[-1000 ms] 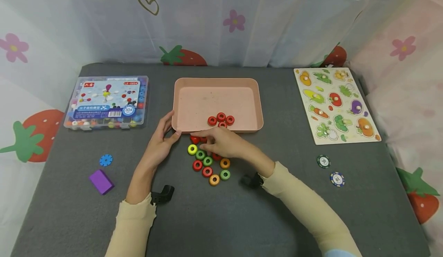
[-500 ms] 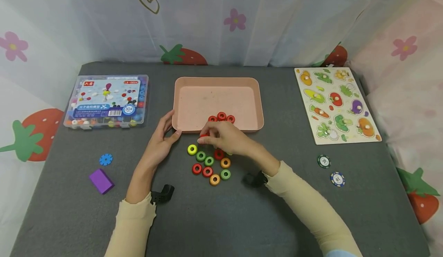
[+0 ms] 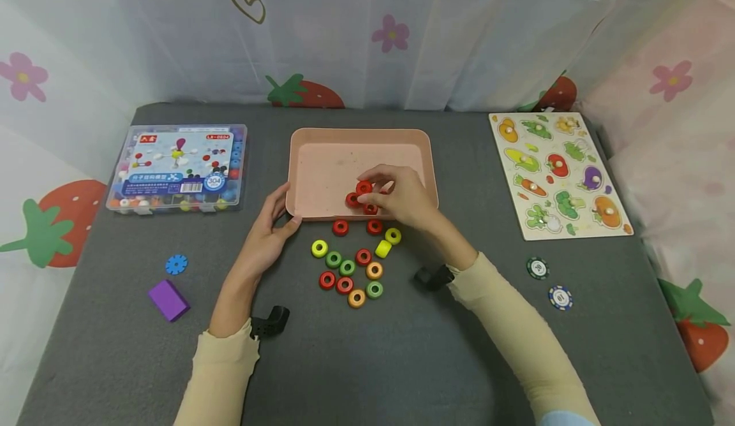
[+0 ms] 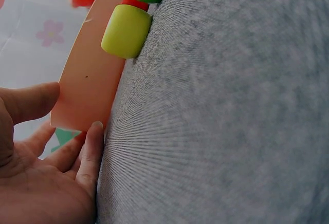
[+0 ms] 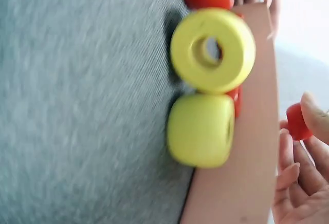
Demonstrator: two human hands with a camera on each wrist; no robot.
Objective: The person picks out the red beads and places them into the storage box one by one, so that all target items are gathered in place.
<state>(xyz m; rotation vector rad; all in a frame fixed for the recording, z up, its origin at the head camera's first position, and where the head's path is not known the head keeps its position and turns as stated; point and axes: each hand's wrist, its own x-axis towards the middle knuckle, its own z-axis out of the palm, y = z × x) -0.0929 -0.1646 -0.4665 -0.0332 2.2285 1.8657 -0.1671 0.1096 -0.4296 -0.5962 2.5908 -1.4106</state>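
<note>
My left hand (image 3: pixel 261 238) rests at the near left corner of a pink tray (image 3: pixel 321 168), thumb at its front edge and fingers along its left side. In the left wrist view these fingers lie fairly straight around the tray corner (image 4: pixel 77 116). Over the tray, my right hand (image 3: pixel 404 196) pinches a red ring-shaped bead (image 5: pixel 297 123) between thumb and fingers. Other red beads (image 3: pixel 352 200) lie below it inside the tray, partly covered by the hand. In front of the tray are loose red, yellow (image 3: pixel 319 248), green (image 3: pixel 347 268) and orange beads (image 3: pixel 356 298).
A clear plastic box with a molecule-model label (image 3: pixel 178 171) stands at the back left. Nearer lie a blue notched disc (image 3: pixel 176 264) and a purple block (image 3: pixel 168 300). To the right are a vegetable puzzle board (image 3: pixel 559 174) and two poker chips (image 3: pixel 537 267) (image 3: pixel 559 297).
My right hand has picked up a red bead from in front of the tray and carried it up and right, over the tray. My left hand has stayed at the corner.
</note>
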